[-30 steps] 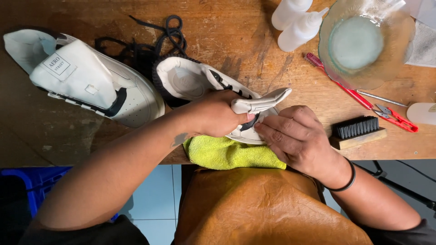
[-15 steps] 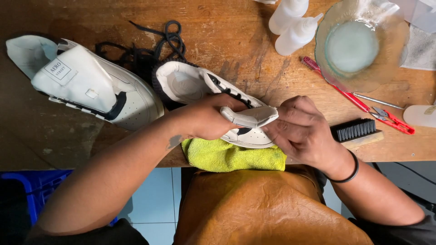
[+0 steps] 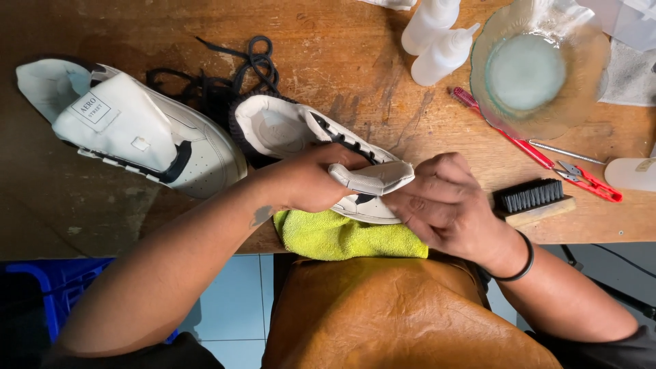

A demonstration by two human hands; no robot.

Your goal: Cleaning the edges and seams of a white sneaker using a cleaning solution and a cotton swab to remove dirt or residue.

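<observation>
A white sneaker (image 3: 287, 126) with black trim lies on the wooden table (image 3: 355, 61), its toe resting on a yellow-green cloth (image 3: 335, 236). My left hand (image 3: 307, 181) grips the sneaker's white tongue (image 3: 372, 178), folded forward over the toe. My right hand (image 3: 444, 205) presses against the toe and the tongue's tip from the right, fingers curled on the shoe. The shoe's toe is mostly hidden by both hands.
A second white sneaker (image 3: 137, 130) lies at the left, black laces (image 3: 232, 72) behind it. At the right are a black-bristled brush (image 3: 533, 198), red toothbrush (image 3: 506, 130), red snips (image 3: 591, 181), glass bowl (image 3: 540, 68) and two squeeze bottles (image 3: 434, 37). A brown apron (image 3: 403, 314) covers my lap.
The tongue, raised and pointing right a second ago, is folded down over the toe. My right hand has moved up from the cloth edge onto the shoe's toe.
</observation>
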